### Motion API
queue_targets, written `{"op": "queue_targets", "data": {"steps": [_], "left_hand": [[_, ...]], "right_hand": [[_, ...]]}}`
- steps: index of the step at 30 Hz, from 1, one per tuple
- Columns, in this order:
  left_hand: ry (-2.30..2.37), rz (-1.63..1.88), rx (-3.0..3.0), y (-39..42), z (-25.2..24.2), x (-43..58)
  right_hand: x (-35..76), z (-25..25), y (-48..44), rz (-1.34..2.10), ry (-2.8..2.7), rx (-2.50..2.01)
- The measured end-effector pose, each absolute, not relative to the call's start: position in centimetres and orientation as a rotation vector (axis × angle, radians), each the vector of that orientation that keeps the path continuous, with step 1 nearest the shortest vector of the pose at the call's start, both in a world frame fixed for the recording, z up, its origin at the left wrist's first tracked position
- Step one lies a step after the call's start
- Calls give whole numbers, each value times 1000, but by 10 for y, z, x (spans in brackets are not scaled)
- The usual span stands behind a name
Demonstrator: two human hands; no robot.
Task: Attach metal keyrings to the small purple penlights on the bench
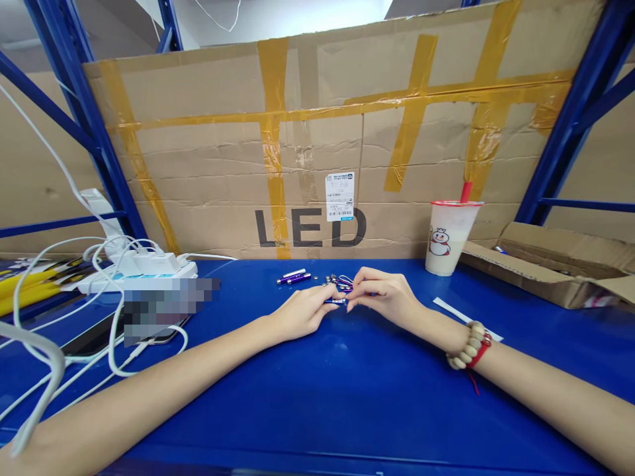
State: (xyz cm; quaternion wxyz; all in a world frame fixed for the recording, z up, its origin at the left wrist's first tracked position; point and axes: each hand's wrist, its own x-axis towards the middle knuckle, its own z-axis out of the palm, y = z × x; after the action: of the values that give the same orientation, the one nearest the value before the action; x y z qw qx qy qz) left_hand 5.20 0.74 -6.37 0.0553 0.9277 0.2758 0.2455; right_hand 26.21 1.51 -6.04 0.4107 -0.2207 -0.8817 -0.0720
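Note:
Over the middle of the blue table, my left hand (301, 311) is closed around a small blue metal tube (335, 301) with a silvery end, pointing right. My right hand (384, 294) meets it from the other side, thumb and fingertips pinched together at the tube's right end. Whatever those fingertips hold is too small and covered to make out. Just behind the hands lies a cluster of small silver and purple metal parts (333, 280), partly hidden by my fingers. Two purple metal tubes (294, 277) with silvery ends rest side by side to the left of it.
A drink cup (446, 241) with a red straw stands behind my right hand. An open cardboard box (540, 274) sits at right, a white strip (466, 318) by my wrist. White cables and a power strip (143, 274) crowd the left. Taped cardboard (218, 172) forms the back.

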Motion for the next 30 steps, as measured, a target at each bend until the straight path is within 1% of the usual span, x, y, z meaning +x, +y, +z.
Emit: {"op": "queue_targets", "data": {"steps": [6,11,19,24,30], "left_hand": [[830,751,2860,8,-64,51],[826,773,2949,8,-64,50],[834,898,2939,9,-66,51],[843,1009,2890,10,-67,52],[829,999,2866,10,-65,53]], "right_hand": [[263,-60,13,-274,-2250,-570],[260,-61,13,-166,-2247,-594],[255,-65,18,265,-2110,-786],[245,-61,12,703,-2007,-952],[241,-62,11,1043,-1846,-1044]]}}
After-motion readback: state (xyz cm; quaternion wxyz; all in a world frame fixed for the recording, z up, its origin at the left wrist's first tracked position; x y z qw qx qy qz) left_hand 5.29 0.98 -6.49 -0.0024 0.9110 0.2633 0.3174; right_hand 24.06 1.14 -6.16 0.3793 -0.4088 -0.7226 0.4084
